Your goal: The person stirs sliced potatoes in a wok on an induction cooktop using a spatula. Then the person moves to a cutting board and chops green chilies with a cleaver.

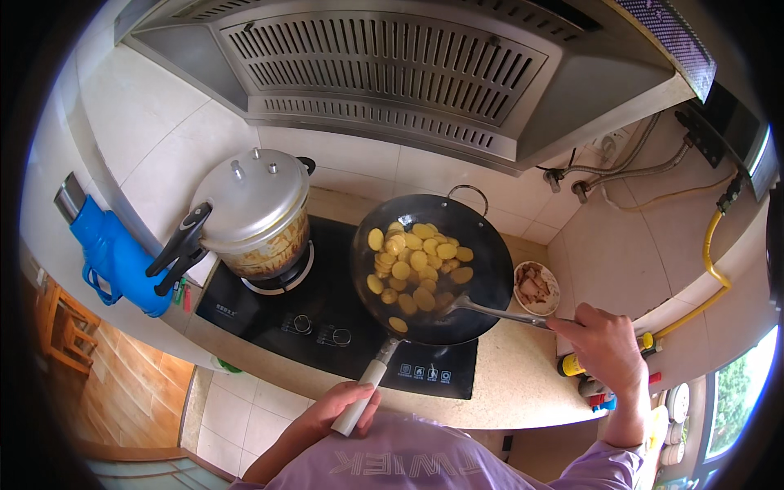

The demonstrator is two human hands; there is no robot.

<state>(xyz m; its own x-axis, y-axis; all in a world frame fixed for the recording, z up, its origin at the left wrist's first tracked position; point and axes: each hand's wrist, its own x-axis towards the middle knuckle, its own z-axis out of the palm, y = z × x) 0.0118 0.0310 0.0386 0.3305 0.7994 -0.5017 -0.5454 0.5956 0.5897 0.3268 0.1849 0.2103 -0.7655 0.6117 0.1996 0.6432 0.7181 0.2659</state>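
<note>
A black wok [484, 269] sits on the right side of the black glass gas hob [257, 312]. Many yellow oval slices [422, 257], which look like potato, lie spread over its bottom and left wall. Around the wok's pale handle [361, 401] my left hand [343, 404] is closed. My right hand [603, 343] grips a metal spatula [502, 311] by its handle. The spatula's blade rests low in the wok at the right edge of the slices, partly hidden by them. A small bowl of sliced meat [535, 288] stands just right of the wok.
On the left burner stands a lidded pressure cooker [263, 214], its black handle jutting front-left. A blue thermos jug [119, 257] is farther left. Bottles [572, 365] line the counter's right end. The range hood [380, 73] overhangs the back, and a yellow gas hose [713, 263] runs down the right wall.
</note>
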